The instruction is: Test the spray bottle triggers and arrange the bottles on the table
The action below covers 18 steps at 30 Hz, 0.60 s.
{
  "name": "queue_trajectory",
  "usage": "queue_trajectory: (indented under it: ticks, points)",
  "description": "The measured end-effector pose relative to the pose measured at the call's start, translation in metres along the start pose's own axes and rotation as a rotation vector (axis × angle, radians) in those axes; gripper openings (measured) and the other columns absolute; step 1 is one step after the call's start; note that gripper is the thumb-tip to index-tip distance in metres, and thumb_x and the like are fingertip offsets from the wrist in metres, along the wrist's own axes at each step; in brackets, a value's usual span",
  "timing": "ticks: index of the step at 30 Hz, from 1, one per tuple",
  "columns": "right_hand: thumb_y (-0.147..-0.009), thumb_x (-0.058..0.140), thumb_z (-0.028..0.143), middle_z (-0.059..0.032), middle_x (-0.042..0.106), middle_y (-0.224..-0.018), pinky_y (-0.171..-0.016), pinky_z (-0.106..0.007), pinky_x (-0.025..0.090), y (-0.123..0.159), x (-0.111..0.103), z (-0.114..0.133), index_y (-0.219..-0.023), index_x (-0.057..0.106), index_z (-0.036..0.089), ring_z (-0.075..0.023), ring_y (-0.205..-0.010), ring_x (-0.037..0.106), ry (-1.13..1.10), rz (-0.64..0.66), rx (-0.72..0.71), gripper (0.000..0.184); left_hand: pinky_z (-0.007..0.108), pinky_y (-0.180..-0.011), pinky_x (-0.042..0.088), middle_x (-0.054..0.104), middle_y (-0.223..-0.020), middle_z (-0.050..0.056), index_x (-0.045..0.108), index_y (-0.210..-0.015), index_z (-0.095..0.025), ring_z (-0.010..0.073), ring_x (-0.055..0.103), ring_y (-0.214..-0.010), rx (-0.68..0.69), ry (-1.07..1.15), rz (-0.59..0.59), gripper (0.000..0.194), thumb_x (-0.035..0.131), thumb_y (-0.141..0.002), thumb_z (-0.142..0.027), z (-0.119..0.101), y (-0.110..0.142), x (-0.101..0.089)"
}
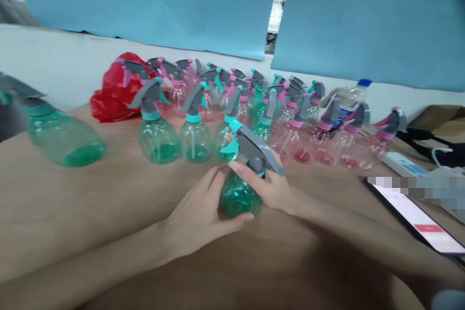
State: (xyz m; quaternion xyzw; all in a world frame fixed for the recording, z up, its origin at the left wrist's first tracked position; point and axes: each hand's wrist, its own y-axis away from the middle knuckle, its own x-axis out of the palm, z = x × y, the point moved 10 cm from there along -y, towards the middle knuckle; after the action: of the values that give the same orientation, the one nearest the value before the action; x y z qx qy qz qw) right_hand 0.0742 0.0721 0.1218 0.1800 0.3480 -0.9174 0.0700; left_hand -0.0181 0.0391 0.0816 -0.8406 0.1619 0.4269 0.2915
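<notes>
Between my two hands is a green spray bottle with a grey and turquoise trigger head, tilted a little. My left hand wraps round the lower body, thumb along the near side. My right hand grips the bottle's neck just under the spray head, its thumb across the front. Just behind stand more green spray bottles with turquoise collars. Pink spray bottles with pink collars line up to their right.
At left another green spray bottle leans over. A red plastic bag lies against the wall. On the right are a phone with a lit screen, a blue-capped clear bottle, dark straps and a white cable. Blue sheets cover the wall.
</notes>
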Motion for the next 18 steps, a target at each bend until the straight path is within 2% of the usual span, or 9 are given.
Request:
queue_trajectory:
  ticks: [3, 6, 8, 10, 12, 13, 16, 18]
  points:
    - [-0.084, 0.056, 0.039, 0.0008, 0.052, -0.076, -0.076, -0.036, 0.05, -0.013, 0.037, 0.023, -0.075, 0.049, 0.025, -0.0179, -0.083, 0.054, 0.008, 0.004, -0.112, 0.018, 0.046, -0.089, 0.048, 0.054, -0.121, 0.01, 0.032, -0.132, -0.024, 0.0312, 0.054, -0.111, -0.068, -0.079, -0.115, 0.066, 0.063, -0.081, -0.051, 0.019, 0.022, -0.026]
    - [-0.084, 0.057, 0.041, -0.0011, 0.055, -0.083, -0.079, -0.037, 0.05, -0.028, 0.073, 0.043, -0.083, 0.053, 0.025, -0.0196, -0.092, 0.056, -0.004, 0.048, -0.185, 0.016, 0.045, -0.084, 0.05, 0.056, -0.115, 0.009, 0.033, -0.131, -0.024, 0.0312, 0.057, -0.105, -0.102, -0.199, -0.247, 0.065, 0.063, -0.08, -0.051, 0.038, 0.047, -0.054]
    - [-0.08, 0.062, 0.046, -0.0036, 0.058, -0.092, -0.083, -0.038, 0.05, -0.037, 0.094, 0.058, -0.094, 0.055, 0.024, -0.0213, -0.098, 0.056, 0.024, 0.112, -0.261, 0.027, 0.044, -0.081, 0.051, 0.055, -0.115, 0.008, 0.034, -0.13, -0.025, 0.0316, 0.058, -0.104, -0.111, -0.259, -0.283, 0.065, 0.064, -0.078, -0.052, 0.05, 0.063, -0.071]
    - [-0.072, 0.068, 0.055, -0.0072, 0.058, -0.106, -0.087, -0.039, 0.048, -0.044, 0.112, 0.07, -0.108, 0.055, 0.022, -0.0237, -0.106, 0.055, 0.082, 0.208, -0.33, 0.05, 0.044, -0.08, 0.051, 0.056, -0.114, 0.008, 0.036, -0.128, -0.025, 0.0313, 0.058, -0.102, -0.169, -0.278, -0.281, 0.062, 0.063, -0.079, -0.053, 0.068, 0.08, -0.088]
    - [-0.067, 0.068, 0.062, -0.0096, 0.057, -0.114, -0.083, -0.039, 0.049, -0.051, 0.119, 0.07, -0.121, 0.051, 0.019, -0.0233, -0.101, 0.057, 0.138, 0.255, -0.295, 0.071, 0.047, -0.082, 0.049, 0.057, -0.108, 0.007, 0.04, -0.125, -0.023, 0.0309, 0.059, -0.098, -0.22, -0.29, -0.31, 0.058, 0.059, -0.081, -0.056, 0.085, 0.097, -0.109]
    - [-0.066, 0.067, 0.065, -0.0099, 0.058, -0.115, -0.078, -0.038, 0.05, -0.055, 0.119, 0.068, -0.123, 0.051, 0.019, -0.0219, -0.094, 0.059, 0.157, 0.26, -0.267, 0.075, 0.048, -0.082, 0.049, 0.057, -0.105, 0.007, 0.042, -0.123, -0.022, 0.031, 0.058, -0.097, -0.246, -0.311, -0.324, 0.059, 0.059, -0.08, -0.059, 0.095, 0.105, -0.12]
    - [-0.077, 0.057, 0.063, -0.01, 0.059, -0.11, -0.068, -0.034, 0.051, -0.062, 0.11, 0.06, -0.117, 0.055, 0.017, -0.0177, -0.079, 0.06, 0.223, 0.201, -0.199, 0.061, 0.047, -0.087, 0.047, 0.05, -0.113, 0.009, 0.039, -0.127, -0.022, 0.0302, 0.054, -0.103, -0.312, -0.371, -0.372, 0.064, 0.059, -0.08, -0.062, 0.121, 0.123, -0.147]
    - [-0.081, 0.054, 0.06, -0.0091, 0.059, -0.109, -0.061, -0.031, 0.05, -0.063, 0.106, 0.052, -0.117, 0.055, 0.018, -0.015, -0.07, 0.06, 0.287, 0.155, -0.147, 0.055, 0.047, -0.088, 0.046, 0.048, -0.113, 0.009, 0.04, -0.128, -0.022, 0.0289, 0.054, -0.101, -0.316, -0.39, -0.376, 0.066, 0.058, -0.08, -0.063, 0.135, 0.126, -0.157]
